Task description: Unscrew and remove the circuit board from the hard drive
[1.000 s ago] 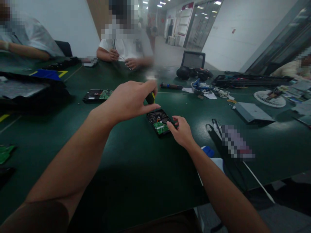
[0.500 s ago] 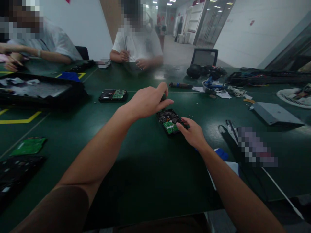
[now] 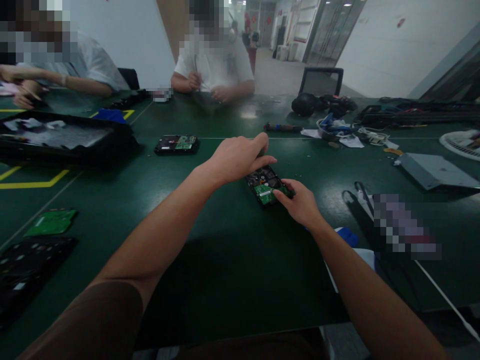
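A hard drive (image 3: 267,184) lies on the green table with its dark metal underside and green circuit board upward. My right hand (image 3: 298,200) grips its right edge, thumb over the circuit board and fingers along the side. Above the drive's far end, my left hand (image 3: 243,159) is bent down, with thumb and fingers closed round a dark handle that looks like a screwdriver's. Most of that handle, and its tip, is hidden by the hand.
Another hard drive (image 3: 176,144) lies farther left. Near the left edge are a green circuit board (image 3: 52,221) and a black drive body (image 3: 32,270). A black tray (image 3: 120,137), a dark cylindrical tool (image 3: 283,127) and a grey metal box (image 3: 437,170) surround the work. Two people sit opposite.
The whole view has shifted slightly, so things appear a little farther right. My left hand keeps its closed hold above the drive, and my right hand still grips the drive's edge.
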`<move>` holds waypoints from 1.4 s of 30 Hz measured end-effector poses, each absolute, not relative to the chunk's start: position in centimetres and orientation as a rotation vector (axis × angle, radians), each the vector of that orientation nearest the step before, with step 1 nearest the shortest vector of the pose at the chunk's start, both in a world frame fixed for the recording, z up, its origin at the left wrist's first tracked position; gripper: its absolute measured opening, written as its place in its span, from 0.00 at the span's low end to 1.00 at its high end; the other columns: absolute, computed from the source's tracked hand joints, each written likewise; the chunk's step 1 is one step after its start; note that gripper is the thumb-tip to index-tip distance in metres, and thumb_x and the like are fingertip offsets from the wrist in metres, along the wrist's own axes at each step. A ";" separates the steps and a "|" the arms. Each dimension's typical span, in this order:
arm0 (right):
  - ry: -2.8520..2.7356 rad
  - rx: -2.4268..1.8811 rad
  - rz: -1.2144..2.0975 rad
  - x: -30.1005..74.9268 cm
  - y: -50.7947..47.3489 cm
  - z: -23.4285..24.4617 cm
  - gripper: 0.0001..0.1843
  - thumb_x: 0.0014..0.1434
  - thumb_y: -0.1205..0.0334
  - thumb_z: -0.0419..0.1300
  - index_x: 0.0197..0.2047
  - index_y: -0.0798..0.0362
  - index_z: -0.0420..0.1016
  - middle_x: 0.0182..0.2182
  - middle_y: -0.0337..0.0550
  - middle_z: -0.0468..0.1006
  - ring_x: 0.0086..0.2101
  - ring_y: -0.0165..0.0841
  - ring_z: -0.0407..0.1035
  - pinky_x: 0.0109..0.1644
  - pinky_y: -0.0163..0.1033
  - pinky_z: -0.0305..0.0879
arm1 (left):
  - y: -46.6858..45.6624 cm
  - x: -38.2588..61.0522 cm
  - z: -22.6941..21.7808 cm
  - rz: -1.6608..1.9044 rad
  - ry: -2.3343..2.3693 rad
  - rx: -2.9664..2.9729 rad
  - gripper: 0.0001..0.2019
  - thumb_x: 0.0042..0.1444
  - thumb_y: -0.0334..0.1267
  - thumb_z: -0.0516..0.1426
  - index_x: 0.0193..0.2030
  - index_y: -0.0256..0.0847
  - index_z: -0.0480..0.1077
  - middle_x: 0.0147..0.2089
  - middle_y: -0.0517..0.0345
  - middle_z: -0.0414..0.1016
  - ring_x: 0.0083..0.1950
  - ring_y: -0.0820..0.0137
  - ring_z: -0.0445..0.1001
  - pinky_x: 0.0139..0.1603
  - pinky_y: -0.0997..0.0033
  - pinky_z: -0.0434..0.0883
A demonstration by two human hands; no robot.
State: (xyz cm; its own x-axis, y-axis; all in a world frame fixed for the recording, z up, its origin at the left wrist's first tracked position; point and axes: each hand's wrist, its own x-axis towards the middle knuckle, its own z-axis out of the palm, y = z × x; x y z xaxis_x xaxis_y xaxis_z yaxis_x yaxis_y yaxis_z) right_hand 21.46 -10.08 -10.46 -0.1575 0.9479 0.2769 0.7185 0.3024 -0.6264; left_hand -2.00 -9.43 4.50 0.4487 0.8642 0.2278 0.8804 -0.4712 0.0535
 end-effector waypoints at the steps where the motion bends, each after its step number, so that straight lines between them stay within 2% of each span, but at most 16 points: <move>1: -1.943 -1.480 0.462 21.4 -10.1 -10.4 0.26 0.63 0.46 0.63 0.59 0.49 0.75 0.51 0.53 0.80 0.48 0.47 0.76 0.50 0.53 0.72 | -9.4 -2.0 4.5 -0.344 -1.579 -2.610 0.21 0.69 0.55 0.52 0.57 0.41 0.67 0.46 0.46 0.80 0.46 0.58 0.79 0.46 0.64 0.70; 10: -1.889 -1.519 0.437 20.7 -9.9 -10.3 0.25 0.62 0.43 0.63 0.55 0.51 0.76 0.48 0.51 0.82 0.47 0.46 0.76 0.51 0.53 0.72 | -9.4 -2.0 4.5 -0.322 -1.590 -2.595 0.21 0.70 0.55 0.50 0.58 0.42 0.66 0.45 0.47 0.80 0.45 0.59 0.78 0.45 0.64 0.70; 30: -1.905 -1.506 0.445 20.9 -9.8 -10.5 0.25 0.61 0.44 0.64 0.55 0.50 0.76 0.49 0.52 0.81 0.48 0.46 0.77 0.50 0.53 0.73 | -9.2 -2.0 4.3 -0.271 -1.542 -2.589 0.21 0.69 0.56 0.51 0.56 0.43 0.68 0.43 0.48 0.80 0.45 0.58 0.79 0.44 0.63 0.70; 42: -1.914 -1.495 0.422 20.9 -9.8 -10.6 0.24 0.61 0.45 0.64 0.55 0.50 0.76 0.48 0.51 0.81 0.47 0.46 0.77 0.50 0.54 0.73 | -9.5 -1.7 4.4 -0.276 -1.561 -2.604 0.21 0.70 0.55 0.50 0.59 0.42 0.67 0.45 0.47 0.80 0.46 0.58 0.79 0.47 0.64 0.70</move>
